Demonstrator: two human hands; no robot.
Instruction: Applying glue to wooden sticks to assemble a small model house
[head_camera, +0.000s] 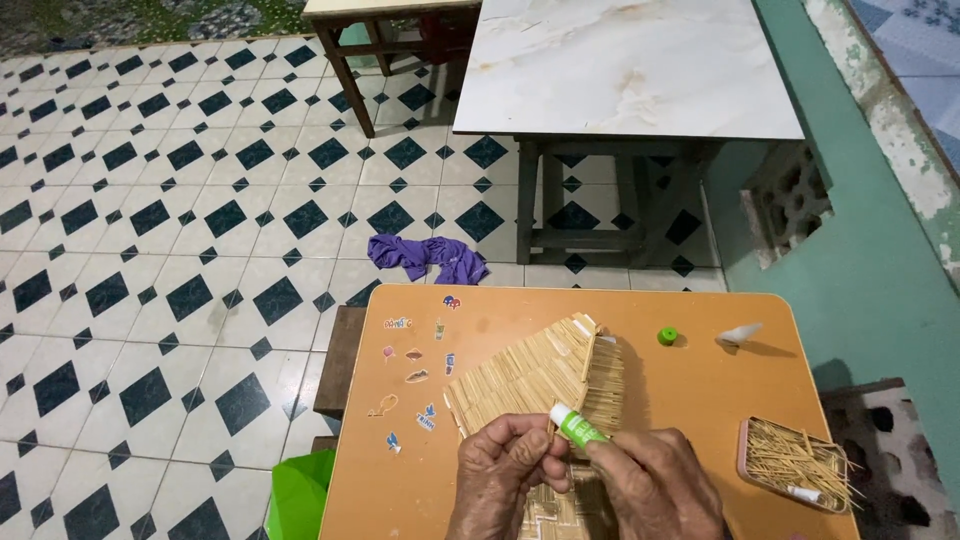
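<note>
**Two hands working a glue tube over a toothpick model house**

At the far left of the frame, black-and-white diamond floor tiles (150, 250) are filling the view, and a green bag (300, 495) is showing at the lower left, just beside the orange tabletop (690, 400). A purple cloth (428, 257) is lying crumpled on the floor above the tabletop's far edge. Small stickers (415, 375) are dotting the tabletop's left part.

At the lower middle, the left hand (505, 480) is curling its grip around a thin wooden stick (553, 437), fingers pressing together on it, right against the near edge of the toothpick model house (535, 375), which is sitting in the middle of the tabletop. Just to the right, the right hand (655, 485) is pinching a small green-and-white glue tube (575, 427), its grip clamping the tube's lower end while the white tip is pointing up and left, meeting the stick by the left fingers.

Further right, a green cap (668, 336) is resting on the tabletop, near a white crumpled scrap (740, 333). At the lower right, a pink tray (745, 462) heaped with toothpicks (795, 462) is sitting near the tabletop's edge. At the upper right, a marble-topped table (620, 65) is standing on the floor beside a teal wall (870, 260).
</note>
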